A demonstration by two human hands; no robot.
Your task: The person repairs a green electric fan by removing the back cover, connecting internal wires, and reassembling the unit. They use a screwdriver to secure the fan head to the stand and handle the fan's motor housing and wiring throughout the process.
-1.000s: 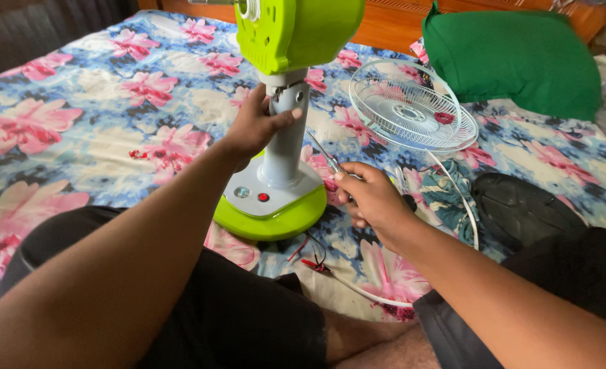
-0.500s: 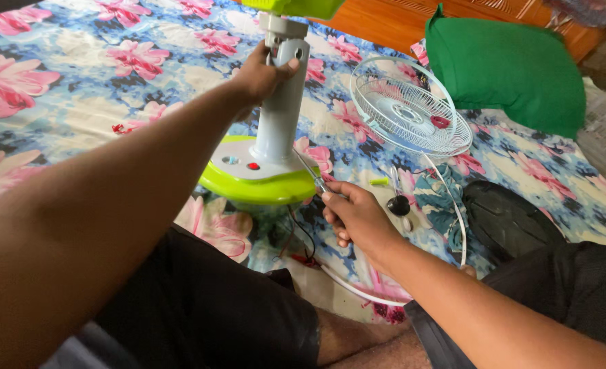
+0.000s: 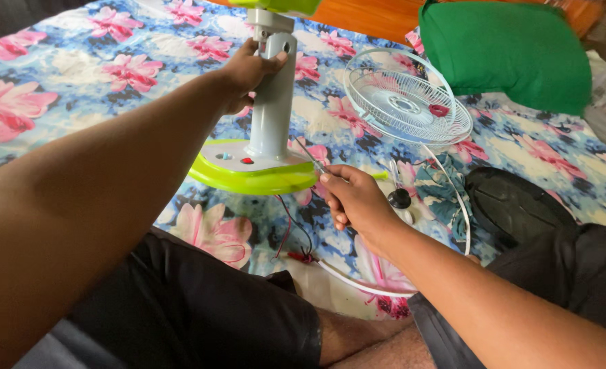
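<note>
Fan stand [image 3: 274,96], grey column upright on a lime-green base [image 3: 252,171], resting on the flowered bedsheet [image 3: 77,75]. Left hand [image 3: 248,72] wrapped around the upper column, fingers closed on it. Right hand [image 3: 357,201] nearer the base, fingertips pinched on a thin metal tool [image 3: 310,158] (kind unclear), whose long axis slants up-left toward the column's foot. White wire grille [image 3: 405,99] lies well apart, beyond the right hand.
</note>
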